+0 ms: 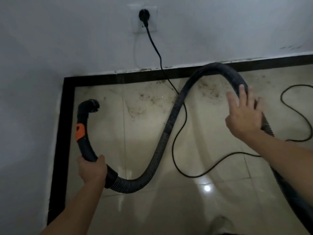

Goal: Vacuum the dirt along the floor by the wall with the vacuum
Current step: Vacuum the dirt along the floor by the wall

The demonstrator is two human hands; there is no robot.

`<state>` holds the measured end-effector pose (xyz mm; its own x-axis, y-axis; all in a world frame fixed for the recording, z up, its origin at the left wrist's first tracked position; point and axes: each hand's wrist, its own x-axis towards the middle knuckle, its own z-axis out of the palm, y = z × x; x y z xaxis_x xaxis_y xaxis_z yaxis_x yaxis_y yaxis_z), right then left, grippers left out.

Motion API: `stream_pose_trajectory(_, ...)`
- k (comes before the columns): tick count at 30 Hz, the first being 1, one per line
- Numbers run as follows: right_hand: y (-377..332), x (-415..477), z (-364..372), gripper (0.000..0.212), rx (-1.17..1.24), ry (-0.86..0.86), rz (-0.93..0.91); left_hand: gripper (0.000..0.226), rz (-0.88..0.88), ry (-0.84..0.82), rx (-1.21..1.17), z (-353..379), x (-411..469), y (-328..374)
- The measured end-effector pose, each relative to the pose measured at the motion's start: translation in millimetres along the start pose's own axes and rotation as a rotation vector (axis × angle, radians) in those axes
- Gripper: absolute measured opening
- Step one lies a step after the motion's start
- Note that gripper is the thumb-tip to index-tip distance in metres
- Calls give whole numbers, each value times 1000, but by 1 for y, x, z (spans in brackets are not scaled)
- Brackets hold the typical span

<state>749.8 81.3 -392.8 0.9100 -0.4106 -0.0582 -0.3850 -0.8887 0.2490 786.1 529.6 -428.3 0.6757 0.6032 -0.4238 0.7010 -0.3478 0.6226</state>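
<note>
Seemingly still setup: left grip (92, 169) curled round the vacuum handle (81, 131), right grip (243, 114) spread at the hose (171, 119); next, the nozzle (92, 104) should drop to the far dirt (149, 97).

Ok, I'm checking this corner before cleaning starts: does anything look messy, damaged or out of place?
Brown dirt is scattered on the tiles by the skirting, beneath the looping hose. The wall edge above the skirting looks chipped, and the power cord trails across the tiles.
</note>
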Motion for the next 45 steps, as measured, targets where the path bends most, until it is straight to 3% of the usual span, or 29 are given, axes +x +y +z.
stream_pose_trajectory(3, -78, 2, -3, 76, 66, 65, -195, 31, -8, -2, -74, 2, 34, -6)
stream_pose_trajectory(7, -197, -19, 2, 55, 305, -148, -447, 36, -58, 5, -161, 5, 74, -10)
stream_pose_trajectory(10, -286, -46, 8, 74, 711, -521, -560, 49, -105, 14, -222, 10, 109, -11)
stream_pose_trajectory(12, -339, -66, 21, 90, 884, -668, -632, 53, -130, -17, -267, 14, 138, -4)
stream_pose_trajectory(15, -388, -83, 37, 97, 1015, -651, -675, 44, -110, -163, -396, 20, 168, 11)
stream_pose_trajectory(18, -406, -93, 39, 105, 1147, -572, -599, 35, -61, -265, -437, 15, 165, 13)
stream_pose_trajectory(21, -412, -106, 32, 108, 1084, -524, -598, 18, -162, -377, -504, 3, 147, -10)
stream_pose_trajectory(25, -427, -119, 33, 85, 845, -512, -631, 14, -315, -550, -649, 0, 129, -39)
stream_pose_trajectory(28, -434, -127, 41, 60, 799, -503, -566, 21, -287, -643, -696, -9, 133, -53)
stream_pose_trajectory(31, -430, -135, 48, 50, 723, -482, -513, 24, -189, -620, -563, -24, 151, -74)
stream_pose_trajectory(34, -424, -140, 51, 44, 624, -395, -468, 17, -93, -456, -347, -33, 172, -100)
stream_pose_trajectory(37, -423, -135, 52, 37, 536, -344, -448, 18, 129, -328, -13, -32, 195, -123)
stream_pose_trajectory(42, -418, -136, 70, 28, 509, -248, -487, 33, 467, -225, 571, -19, 216, -159)
stream_pose_trajectory(45, -428, -126, 78, 26, 505, -174, -511, 45, 602, -150, 732, -4, 224, -177)
